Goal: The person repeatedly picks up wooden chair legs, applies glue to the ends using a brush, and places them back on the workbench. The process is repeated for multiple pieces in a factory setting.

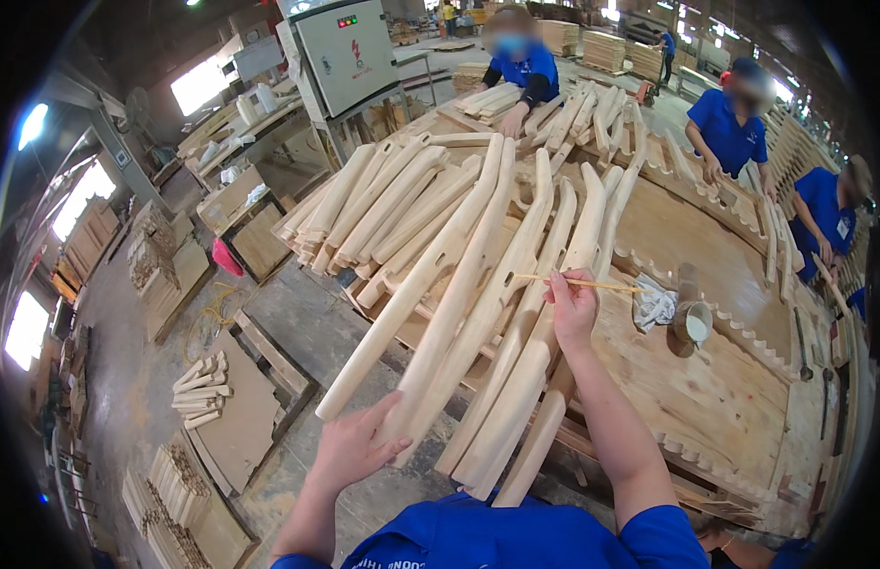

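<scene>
Several long, pale, curved wooden pieces like chair legs lie side by side in front of me, each with a small slot. My right hand (574,311) pinches a thin wooden stick (613,285). Its left tip meets the slot of one curved wooden leg (478,334). Lower down, my left hand (357,444) rests against the near end of a neighbouring wooden leg (438,356), thumb and fingers spread apart. A cup of whitish liquid (694,324) and a crumpled white cloth (654,303) sit right of the stick.
More wooden legs (393,204) are stacked at the far left of the workbench (687,403). Scalloped wooden strips (734,332) run across the bench. A co-worker (525,71) handles pieces opposite; two others stand at the right. Pallets with wood (236,403) lie on the floor leftward.
</scene>
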`<state>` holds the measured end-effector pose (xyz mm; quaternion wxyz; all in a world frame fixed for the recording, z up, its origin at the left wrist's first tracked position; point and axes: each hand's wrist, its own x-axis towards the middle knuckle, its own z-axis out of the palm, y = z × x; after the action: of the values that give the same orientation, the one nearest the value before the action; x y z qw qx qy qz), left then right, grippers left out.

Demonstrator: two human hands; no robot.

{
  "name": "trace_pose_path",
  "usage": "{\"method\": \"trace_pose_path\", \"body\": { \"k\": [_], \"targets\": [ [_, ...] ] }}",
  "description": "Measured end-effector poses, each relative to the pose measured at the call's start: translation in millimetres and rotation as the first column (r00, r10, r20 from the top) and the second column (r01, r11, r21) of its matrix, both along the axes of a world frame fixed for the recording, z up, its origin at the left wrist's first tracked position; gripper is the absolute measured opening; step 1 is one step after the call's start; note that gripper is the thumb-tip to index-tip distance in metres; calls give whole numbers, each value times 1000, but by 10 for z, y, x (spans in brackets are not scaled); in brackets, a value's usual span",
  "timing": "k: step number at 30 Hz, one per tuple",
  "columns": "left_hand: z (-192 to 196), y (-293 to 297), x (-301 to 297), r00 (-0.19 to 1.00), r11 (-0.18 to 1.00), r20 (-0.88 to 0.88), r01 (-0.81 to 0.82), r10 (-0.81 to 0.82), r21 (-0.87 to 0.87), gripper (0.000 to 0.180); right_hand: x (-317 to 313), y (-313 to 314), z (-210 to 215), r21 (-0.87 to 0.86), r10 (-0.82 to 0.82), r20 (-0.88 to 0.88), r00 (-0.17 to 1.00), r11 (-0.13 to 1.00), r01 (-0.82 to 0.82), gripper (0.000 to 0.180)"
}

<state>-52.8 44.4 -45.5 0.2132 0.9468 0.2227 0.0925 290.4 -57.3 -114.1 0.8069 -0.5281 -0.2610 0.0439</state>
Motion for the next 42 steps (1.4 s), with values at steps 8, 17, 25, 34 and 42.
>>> {"method": "trace_pose_path", "body": {
  "k": [8,17,25,34,42],
  "targets": [
    [-488,749,347,920,923,-217,-262,328,282,67,-22,24,13,-42,-7,65,998,999,10,14],
    [-509,1297,-605,976,71,-215,-218,39,-973,65,83,178,379,-95,205,-57,977,973,-210,12],
    [-1299,1212,-665,997,-42,-77,-77,-10,-996,72,-246,1047,598,-384,357,205,911,885,-261,16],
    [-1405,1227,-595,999,-35,-25,-26,-37,-999,71,-381,1378,166,-562,466,151,872,766,-312,15],
    [-1548,1269,-631,999,-82,-25,-27,-24,-996,74,-520,1410,264,-520,472,188,861,791,-321,14]
  ]
}}
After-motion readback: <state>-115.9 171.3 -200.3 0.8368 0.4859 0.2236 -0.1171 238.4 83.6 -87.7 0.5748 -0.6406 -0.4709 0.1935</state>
